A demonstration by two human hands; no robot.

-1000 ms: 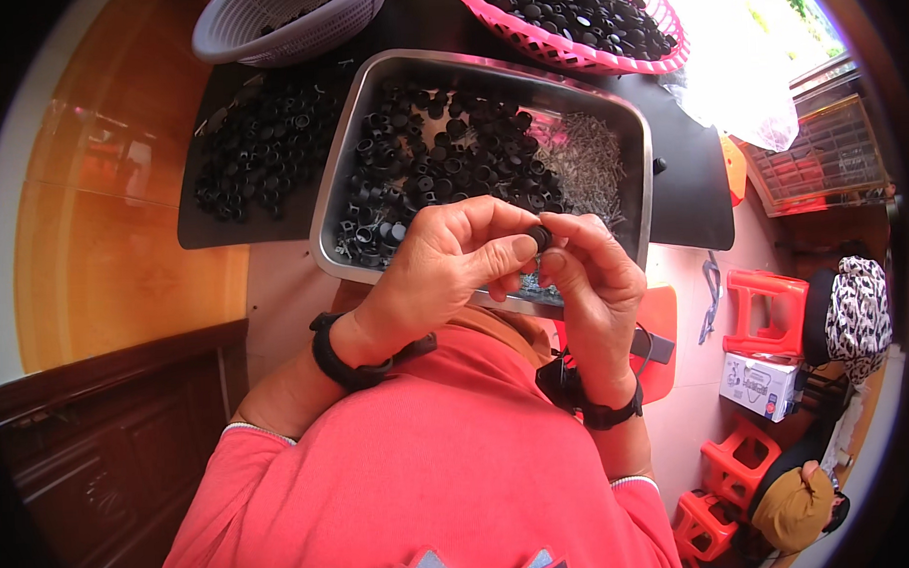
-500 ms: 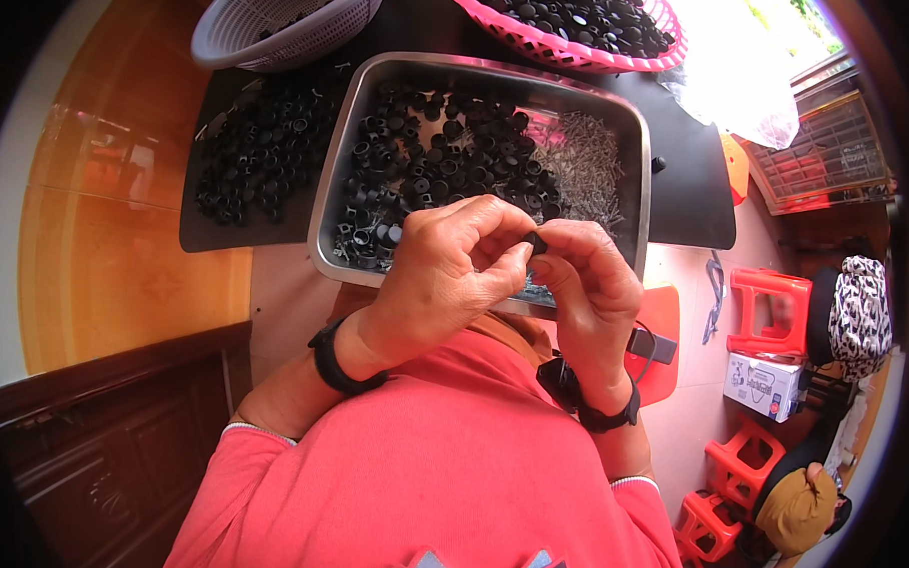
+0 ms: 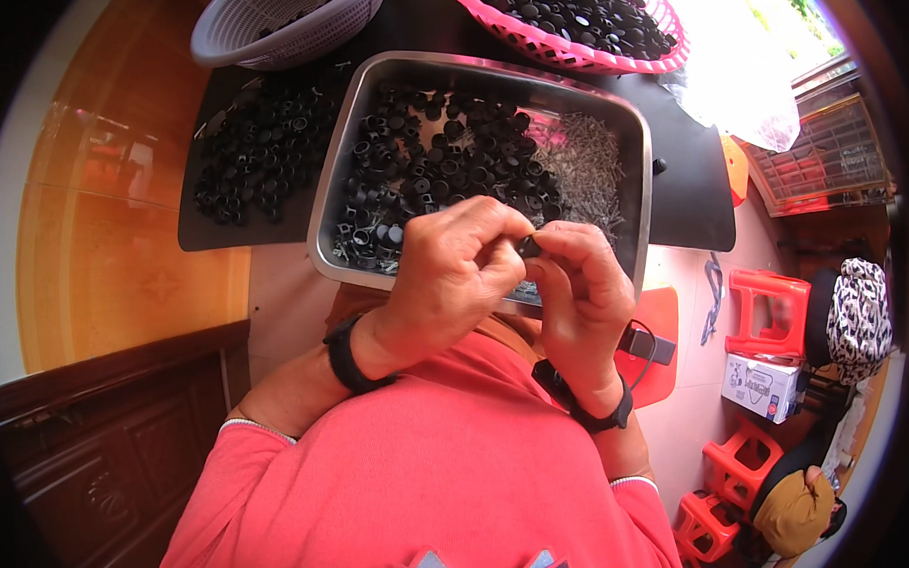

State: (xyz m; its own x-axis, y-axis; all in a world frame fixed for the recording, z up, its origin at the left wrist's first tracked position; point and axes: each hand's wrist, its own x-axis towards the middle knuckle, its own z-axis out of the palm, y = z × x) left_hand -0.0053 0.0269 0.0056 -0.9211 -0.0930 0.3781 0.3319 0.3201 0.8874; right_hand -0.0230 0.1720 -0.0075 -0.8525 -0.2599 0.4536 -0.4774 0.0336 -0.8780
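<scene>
Where the 2 hands meet at the centre of the frame, a small round black plastic part [image 3: 529, 246] is pinched between their fingertips, just above the near rim of the tray. The left hand [image 3: 454, 274] is curled almost closed, thumb and forefinger pressed on the part from the left. The right hand [image 3: 580, 290] is likewise curled, its fingertips gripping the same part from the right. Each wrist carries a black band.

Directly behind the hands lies a rectangular stainless-steel tray [image 3: 322, 224], holding a heap of similar black plastic parts [image 3: 430, 165] on its left and a pile of thin grey metal pins [image 3: 586, 169] on its right. The tray rests on a black mat [image 3: 692, 196]. At upper left of the frame, more loose black parts [image 3: 255, 156] are spread on the mat, beside a white perforated plastic basket [image 3: 285, 24]. At upper right sits a pink plastic basket [image 3: 566, 50] filled with black parts. Red plastic stools [image 3: 766, 308] stand at lower right.
</scene>
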